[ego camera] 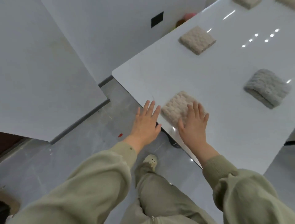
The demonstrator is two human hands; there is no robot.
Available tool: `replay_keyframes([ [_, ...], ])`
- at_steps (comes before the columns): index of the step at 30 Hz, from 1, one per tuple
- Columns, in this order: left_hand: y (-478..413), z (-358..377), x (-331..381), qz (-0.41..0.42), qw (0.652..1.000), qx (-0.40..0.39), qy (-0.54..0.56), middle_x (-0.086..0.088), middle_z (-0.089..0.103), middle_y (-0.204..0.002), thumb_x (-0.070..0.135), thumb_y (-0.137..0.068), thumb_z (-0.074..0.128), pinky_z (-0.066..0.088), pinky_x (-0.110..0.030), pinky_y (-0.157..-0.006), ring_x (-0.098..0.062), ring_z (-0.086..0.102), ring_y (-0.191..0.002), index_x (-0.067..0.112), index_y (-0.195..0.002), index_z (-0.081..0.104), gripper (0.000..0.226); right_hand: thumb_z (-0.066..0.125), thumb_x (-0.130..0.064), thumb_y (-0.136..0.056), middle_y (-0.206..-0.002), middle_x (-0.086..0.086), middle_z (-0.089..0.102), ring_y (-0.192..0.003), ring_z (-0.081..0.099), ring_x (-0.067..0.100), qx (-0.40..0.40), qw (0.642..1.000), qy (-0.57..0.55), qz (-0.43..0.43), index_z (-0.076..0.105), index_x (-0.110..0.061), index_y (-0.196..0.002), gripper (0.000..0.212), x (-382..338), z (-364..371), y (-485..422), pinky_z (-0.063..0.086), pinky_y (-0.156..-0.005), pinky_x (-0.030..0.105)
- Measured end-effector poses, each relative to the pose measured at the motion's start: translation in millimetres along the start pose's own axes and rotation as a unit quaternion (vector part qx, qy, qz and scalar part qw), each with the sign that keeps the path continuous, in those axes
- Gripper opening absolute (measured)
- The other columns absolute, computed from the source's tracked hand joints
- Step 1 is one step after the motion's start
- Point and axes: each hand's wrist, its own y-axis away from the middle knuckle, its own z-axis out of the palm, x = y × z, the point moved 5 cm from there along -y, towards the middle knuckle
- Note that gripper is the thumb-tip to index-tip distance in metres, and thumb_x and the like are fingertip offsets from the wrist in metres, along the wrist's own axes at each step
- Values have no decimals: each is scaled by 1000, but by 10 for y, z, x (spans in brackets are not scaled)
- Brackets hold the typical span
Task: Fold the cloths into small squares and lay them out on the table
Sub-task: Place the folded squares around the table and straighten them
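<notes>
Down low first: olive sleeves and trousers, and one pale shoe [150, 161] planted on the grey floor [76, 159], with a small red mark [120, 135] on the tiles to its left.

Up to the hands. The left hand [146, 123] is out flat, fingers straight and fanned, right at the table's near edge. It's just beside the cloth, not on it, and I can't tell whether it touches the tabletop. The right hand [194, 126] lies palm down on the nearest beige cloth [174, 104], fingers spread, covering its near right part.

That cloth is a folded square on the glossy white table [215, 67], close to the near edge and not far from the rounded corner. Further in, off to the right, there's a grey cloth [268, 88] folded into a thick square, well apart from the first. Beyond it, toward the table's left edge, a second beige square [197, 40] lies flat on its own.

At the far end sit one more folded piece [245, 3] and a sliver of another [287, 1], both cut off by the top of the view. Behind the table something pink [190, 16] peeks out, too blurred to name, and a black square [157, 19] sits on the white panel.
</notes>
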Motion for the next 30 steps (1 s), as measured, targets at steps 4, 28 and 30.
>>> replay_keyframes([
  [4,-417,-122,-8,69,997,-13,32,-5,-9,-159,36,-100,31,-5,-41,-117,-21,-15,-145,17,-151,-2,64,25,-43,-83,-155,14,20,-145,8,29,22,996,-63,51,31,-5,-143,71,84,82,-175,2,-115,51],
  [28,-1413,8,233,130,861,-145,470,4,22,-155,21,-100,38,17,-26,-118,-5,19,-142,15,-148,21,52,44,-14,-98,-152,1,30,-138,30,12,207,779,-418,418,25,-11,-148,54,210,219,-85,26,-114,28],
  [30,-1397,27,271,140,855,-147,478,4,22,-154,25,-97,38,17,-17,-115,-4,19,-140,13,-148,20,55,44,-13,-98,-152,1,30,-138,30,12,205,780,-414,422,25,-10,-148,54,190,210,-110,26,-114,27],
])
